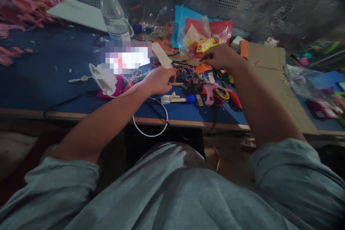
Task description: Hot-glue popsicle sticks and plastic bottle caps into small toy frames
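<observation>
Left hand: Your left hand [161, 79] is low over the clutter, its fingers bent and narrow. Thin wooden sticks [177, 84] show right at the fingertips; you may be pinching them, but I cannot tell for sure.
Right hand: Your right hand [219, 56] is farther over, its fingers drawn close together near a flat tan strip [194, 61]. I cannot tell whether you grip it or only reach over it.
Stick piece: On the near part of the desk [67, 97], just below your left hand, sticks [181, 99] lie between a round white part [165, 99] and a blue part [190, 99]. These look partly joined, to judge by how they line up.
Progress: Some parts seem to be together, while a pale strip [161, 54] and the sticks by your fingers appear separate. How much is left, I cannot tell from here.
Glue gun: The pink glue gun [209, 94] is untouched, near the middle of the desk, with a red-handled tool [219, 103] and a yellow loop [224, 94] just beside it.
Left side: The bottle [114, 16] stands at the far left, beyond the lit screen [129, 59]; a white plug [107, 79] is nearer you.
Right side: A cardboard sheet [266, 90] lies flat past your right forearm.
</observation>
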`<state>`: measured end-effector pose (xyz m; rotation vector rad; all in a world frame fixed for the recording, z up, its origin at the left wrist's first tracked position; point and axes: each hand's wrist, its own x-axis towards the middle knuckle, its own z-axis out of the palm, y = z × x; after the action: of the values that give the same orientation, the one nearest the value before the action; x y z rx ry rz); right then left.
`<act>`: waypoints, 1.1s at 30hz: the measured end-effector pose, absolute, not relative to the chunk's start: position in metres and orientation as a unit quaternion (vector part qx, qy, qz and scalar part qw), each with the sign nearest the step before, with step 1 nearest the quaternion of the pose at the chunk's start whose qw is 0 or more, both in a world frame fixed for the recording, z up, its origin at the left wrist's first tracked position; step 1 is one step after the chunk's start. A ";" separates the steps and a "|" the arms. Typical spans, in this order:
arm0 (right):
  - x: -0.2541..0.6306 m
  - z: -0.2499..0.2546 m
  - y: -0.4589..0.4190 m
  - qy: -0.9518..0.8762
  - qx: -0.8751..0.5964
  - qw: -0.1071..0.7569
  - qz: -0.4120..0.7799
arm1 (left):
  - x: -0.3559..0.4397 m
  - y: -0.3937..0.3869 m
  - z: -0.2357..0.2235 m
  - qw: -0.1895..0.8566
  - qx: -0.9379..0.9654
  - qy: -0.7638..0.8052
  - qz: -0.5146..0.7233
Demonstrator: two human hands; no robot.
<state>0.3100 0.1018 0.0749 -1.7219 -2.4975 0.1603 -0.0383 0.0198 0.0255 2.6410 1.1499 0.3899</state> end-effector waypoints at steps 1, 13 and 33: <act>0.302 0.069 0.109 -0.834 -0.547 0.047 0.047 | -0.038 0.020 0.025 0.118 0.902 0.394 0.134; 0.236 0.027 0.148 -0.861 -0.506 -0.041 -0.034 | -0.040 0.019 0.026 0.121 0.890 0.405 0.169; 0.246 0.043 0.142 -0.851 -0.525 -0.008 0.020 | -0.057 0.013 0.069 0.363 0.919 0.136 0.069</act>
<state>0.2458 0.1421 0.0430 -1.6575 -2.6858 0.0622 -0.0569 0.0126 0.0691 2.3672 0.3501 0.1782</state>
